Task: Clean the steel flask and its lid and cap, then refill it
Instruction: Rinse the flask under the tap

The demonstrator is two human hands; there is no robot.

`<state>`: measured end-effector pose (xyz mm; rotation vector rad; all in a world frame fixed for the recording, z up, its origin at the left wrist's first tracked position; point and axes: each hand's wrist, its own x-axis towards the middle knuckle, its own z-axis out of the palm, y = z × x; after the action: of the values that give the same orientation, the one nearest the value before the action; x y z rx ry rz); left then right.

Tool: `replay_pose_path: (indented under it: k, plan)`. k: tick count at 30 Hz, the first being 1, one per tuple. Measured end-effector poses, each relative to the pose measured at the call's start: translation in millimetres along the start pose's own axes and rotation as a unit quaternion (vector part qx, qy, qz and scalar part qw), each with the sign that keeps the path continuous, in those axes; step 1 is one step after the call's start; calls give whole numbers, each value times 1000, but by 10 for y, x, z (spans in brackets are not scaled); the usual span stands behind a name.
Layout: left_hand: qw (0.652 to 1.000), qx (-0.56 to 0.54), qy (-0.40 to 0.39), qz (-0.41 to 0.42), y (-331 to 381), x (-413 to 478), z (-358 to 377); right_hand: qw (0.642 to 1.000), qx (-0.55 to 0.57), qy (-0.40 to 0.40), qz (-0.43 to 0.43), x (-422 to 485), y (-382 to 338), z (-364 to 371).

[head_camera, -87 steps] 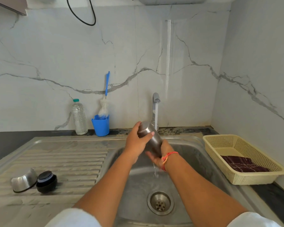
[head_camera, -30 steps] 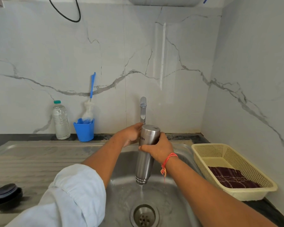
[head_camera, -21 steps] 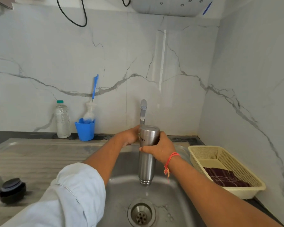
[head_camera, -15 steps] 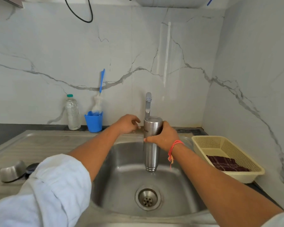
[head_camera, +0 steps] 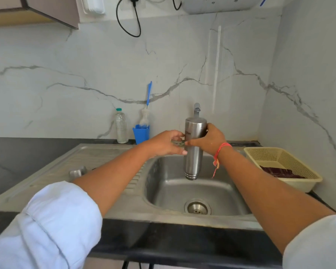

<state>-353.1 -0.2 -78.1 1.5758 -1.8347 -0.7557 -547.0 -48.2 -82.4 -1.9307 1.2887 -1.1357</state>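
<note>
The steel flask [head_camera: 192, 158] hangs upside down over the sink basin [head_camera: 163, 191], its mouth pointing at the drain. My right hand [head_camera: 207, 140] grips its upper part from the right, just below the tap [head_camera: 196, 109]. My left hand [head_camera: 164, 143] is beside the flask on its left, fingers loosely spread, the fingertips at the flask's wall. No water runs from the tap. On the draining board, the steel cap [head_camera: 77, 172] shows just above my left forearm. The black lid is hidden behind that arm.
A clear plastic bottle [head_camera: 121, 126] and a blue cup [head_camera: 141, 133] with a bottle brush stand at the back wall. A cream plastic basket [head_camera: 291, 166] holding a dark cloth sits right of the sink. The drain [head_camera: 197, 207] lies open below.
The water stopped and the flask drained while held upside down. My left hand left the tap's base and came to the flask's left side. The view pulled back from the sink.
</note>
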Motion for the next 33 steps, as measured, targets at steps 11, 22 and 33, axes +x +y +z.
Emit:
replay_pose_path:
  k: [11,22,33]
  plan:
    - [990,-18,134,31,239,-343,167,998,61,-9,-30,-229,-592,-63]
    - [951,38,305,17,-52,-1146,-1019,940,286,-176,-65,-248,-1454,727]
    - [913,44,400,-69,-1008,-2221,-2002,915,236,-307,-111,-435,-2376,2392]
